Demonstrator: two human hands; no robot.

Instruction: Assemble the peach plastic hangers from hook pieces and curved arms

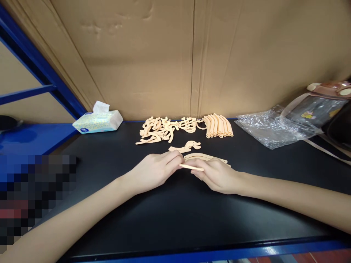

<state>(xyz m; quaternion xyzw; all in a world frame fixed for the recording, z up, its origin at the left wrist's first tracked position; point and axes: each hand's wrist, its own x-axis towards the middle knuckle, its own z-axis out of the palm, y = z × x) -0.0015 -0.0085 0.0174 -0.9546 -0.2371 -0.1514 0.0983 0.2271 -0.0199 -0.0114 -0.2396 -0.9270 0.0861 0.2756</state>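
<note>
Between my two hands, a thin flat cream-coloured piece (192, 167) is held edge-on above the black tabletop. My left hand (160, 168) pinches its left end with closed fingers. At the other end, my right hand (216, 173) grips it between thumb and fingers. Just behind my hands lie curved cream strips (205, 157), partly covered by my right hand. Beyond my left fingers rests a cream piece with a hooked, holed end (193, 145). What kind of object these pieces make up, I cannot tell.
Toward the back are a loose pile of small curved pieces (157, 128), ring-like pieces (188, 124) and a neat stack of curved strips (218, 126). A tissue pack (98, 121) stands back left. Clear plastic wrap (271, 126) and a strapped bottle (309, 106) sit at right.
</note>
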